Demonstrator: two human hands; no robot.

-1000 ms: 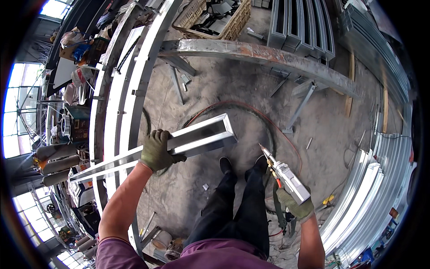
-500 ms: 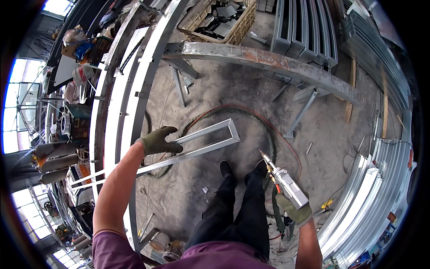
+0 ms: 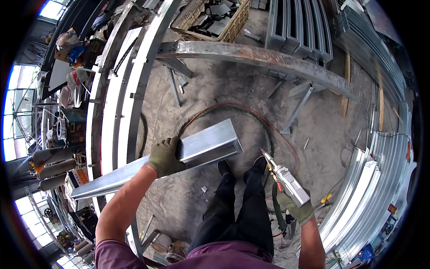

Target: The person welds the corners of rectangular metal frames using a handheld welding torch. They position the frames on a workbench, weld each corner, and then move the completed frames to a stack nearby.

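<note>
A long galvanised steel rectangular frame [image 3: 208, 136] slants across the rails at my left, its broad flat side facing up and its mitred end toward the middle. My gloved left hand [image 3: 165, 157] grips it partway along, fingers curled over the far edge and thumb hidden. In my gloved right hand [image 3: 298, 210] is a silver handheld welding gun [image 3: 291, 184] with a pointed nozzle. The nozzle points up and left, a short way from the frame's end and apart from it. Brass fittings and a red part show along the gun's side.
Long steel rails [image 3: 141, 89] run along my left. A rusty beam [image 3: 251, 54] on legs crosses ahead, with a crate of metal pieces [image 3: 215, 33] behind it. Hoses [image 3: 239, 106] loop over the floor. Stacked steel profiles [image 3: 358, 188] lie at right.
My left hand has closed on the steel frame and turned it, so its broad side shows instead of the open gap. The welding gun stays almost in place in my right hand.
</note>
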